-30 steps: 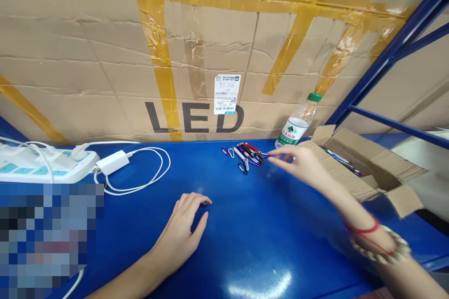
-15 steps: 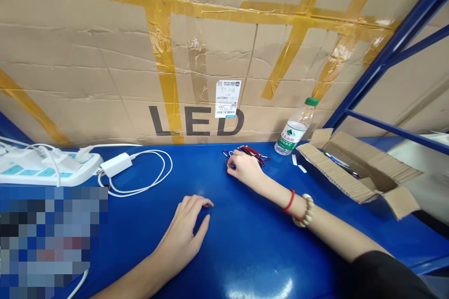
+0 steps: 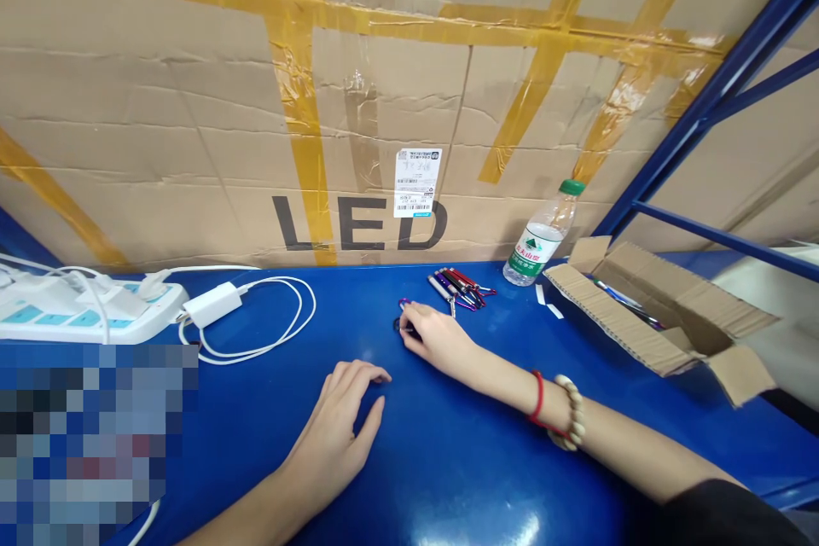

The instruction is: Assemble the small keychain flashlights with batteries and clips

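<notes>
My right hand (image 3: 433,339) lies knuckles-up on the blue table (image 3: 448,461), fingers curled over a small keychain item (image 3: 403,317); only a purple clip and a dark ring show at the fingertips. Behind it lies a pile of small coloured keychain flashlights (image 3: 459,287) with carabiner clips. My left hand (image 3: 342,422) rests palm-down on the table nearer to me, fingers slightly bent and apart, holding nothing. A red string and a bead bracelet (image 3: 563,414) circle my right wrist.
A plastic water bottle (image 3: 541,235) stands at the back by an open cardboard box (image 3: 659,307). A white charger with coiled cable (image 3: 249,316) and a power strip (image 3: 77,311) lie at the left. A big taped carton marked LED (image 3: 358,102) walls the back.
My right hand reached to the flashlight pile, closed over one item and drew it toward me, away from the pile. My left hand stayed put.
</notes>
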`<state>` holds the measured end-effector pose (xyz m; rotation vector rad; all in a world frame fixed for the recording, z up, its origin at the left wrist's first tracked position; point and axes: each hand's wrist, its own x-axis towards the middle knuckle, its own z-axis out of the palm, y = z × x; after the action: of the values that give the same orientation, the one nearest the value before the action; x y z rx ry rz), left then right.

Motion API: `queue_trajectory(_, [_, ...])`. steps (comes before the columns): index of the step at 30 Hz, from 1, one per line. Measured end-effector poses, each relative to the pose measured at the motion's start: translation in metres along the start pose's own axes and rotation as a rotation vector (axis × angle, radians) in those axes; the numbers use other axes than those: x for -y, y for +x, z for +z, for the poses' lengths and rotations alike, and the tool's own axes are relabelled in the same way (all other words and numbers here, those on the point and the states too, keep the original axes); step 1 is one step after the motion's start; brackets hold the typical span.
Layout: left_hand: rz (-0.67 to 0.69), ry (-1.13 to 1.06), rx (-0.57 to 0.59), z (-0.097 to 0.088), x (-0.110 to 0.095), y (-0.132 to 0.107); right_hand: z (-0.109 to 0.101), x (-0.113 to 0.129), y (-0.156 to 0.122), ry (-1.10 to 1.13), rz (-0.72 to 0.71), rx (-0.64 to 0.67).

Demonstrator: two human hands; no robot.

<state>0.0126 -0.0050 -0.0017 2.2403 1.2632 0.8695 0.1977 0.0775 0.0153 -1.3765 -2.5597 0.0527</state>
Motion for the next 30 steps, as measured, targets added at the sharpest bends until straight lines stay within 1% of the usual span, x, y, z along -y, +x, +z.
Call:
queue_trajectory(3, [-0.009,-0.010,0.027,0.001,0.000,0.000,-0.006,0.004,-0.024,0.071,-0.086,0.022])
queue_trajectory(6, [-0.005,-0.013,0.026,0.001,0.000,0.000,-0.011,-0.001,-0.035,0.184,-0.140,-0.006])
queue_trajectory(9, [-0.008,-0.008,0.013,0.001,-0.001,0.000,-0.010,-0.007,-0.038,0.193,-0.096,-0.072])
queue_trajectory(11, [-0.008,-0.003,0.011,0.001,-0.001,0.000,-0.006,-0.007,-0.036,0.113,-0.026,-0.113])
queue_trajectory(13, [-0.011,0.003,0.013,0.000,-0.002,0.001,-0.002,-0.005,-0.033,0.019,0.011,-0.119])
queue_trajectory(16, [-0.018,0.005,0.027,0.000,-0.002,0.001,0.002,-0.002,-0.024,-0.100,0.000,-0.050])
queue_trajectory(19, [-0.021,0.003,0.028,-0.001,-0.002,0.000,0.002,-0.002,-0.012,-0.185,0.010,0.021])
queue_trajectory(24, [-0.026,0.002,0.032,-0.001,-0.003,0.001,0.004,-0.002,0.001,-0.243,0.050,0.058])
queue_trajectory(30, [-0.023,0.015,0.039,-0.001,-0.002,0.001,0.013,0.002,0.004,-0.286,0.131,0.080])
